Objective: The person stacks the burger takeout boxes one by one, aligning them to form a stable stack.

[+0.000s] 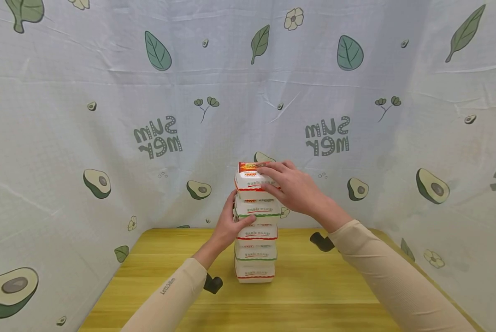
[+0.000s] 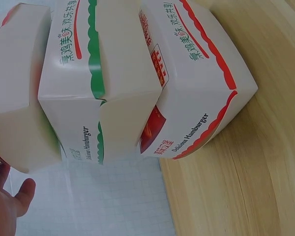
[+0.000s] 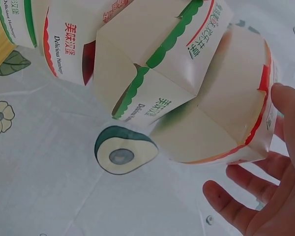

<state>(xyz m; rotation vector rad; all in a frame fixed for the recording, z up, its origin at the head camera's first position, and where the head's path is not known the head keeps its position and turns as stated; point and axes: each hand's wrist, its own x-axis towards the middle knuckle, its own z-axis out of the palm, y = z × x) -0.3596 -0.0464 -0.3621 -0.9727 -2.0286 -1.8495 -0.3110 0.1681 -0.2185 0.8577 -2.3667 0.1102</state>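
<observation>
A tower of several white hamburger boxes stands upright on the wooden table, their scalloped edges alternating red and green. My left hand holds the green-edged box, second from the top, with its thumb across the front and fingers along the left side. My right hand grips the right side of the red-edged top box, fingers over the lid and thumb at the front. That top box sits turned on the box below in the right wrist view, where its underside shows. Lower boxes are untouched.
The yellowish wooden table carries the tower. Close behind and at both sides hangs a white curtain printed with avocados and leaves. A black device sits at the left wrist, another at the right.
</observation>
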